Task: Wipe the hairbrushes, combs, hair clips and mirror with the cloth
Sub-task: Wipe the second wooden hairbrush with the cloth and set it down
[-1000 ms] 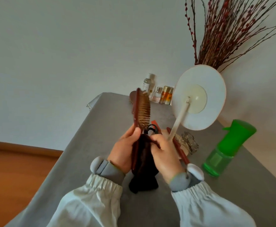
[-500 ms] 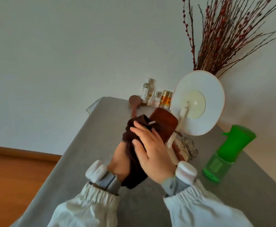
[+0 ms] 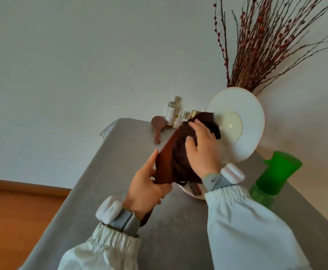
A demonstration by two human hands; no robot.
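My left hand [image 3: 146,189] grips the handle of a large reddish-brown wooden hairbrush [image 3: 165,162], held above the table with its smooth back facing me. My right hand [image 3: 203,149] presses a dark brown cloth [image 3: 180,154] against that back, fingers spread over the cloth. Behind them stands a round white mirror [image 3: 245,133], seen from its back. A smaller brown hairbrush [image 3: 158,127] lies at the far end of the table. A comb [image 3: 195,189] lies on a white dish [image 3: 190,192] just under my right wrist.
A green spray bottle [image 3: 272,178] stands at the right. Several small bottles [image 3: 175,115] line the wall at the back. Dried red branches [image 3: 256,47] rise behind the mirror. The grey table [image 3: 108,172] drops off to a wooden floor [image 3: 23,207] on the left.
The brush turned from bristles sideways to back facing me. My right hand moved with the cloth up over the brush back, farther toward the mirror. The view tilted upward.
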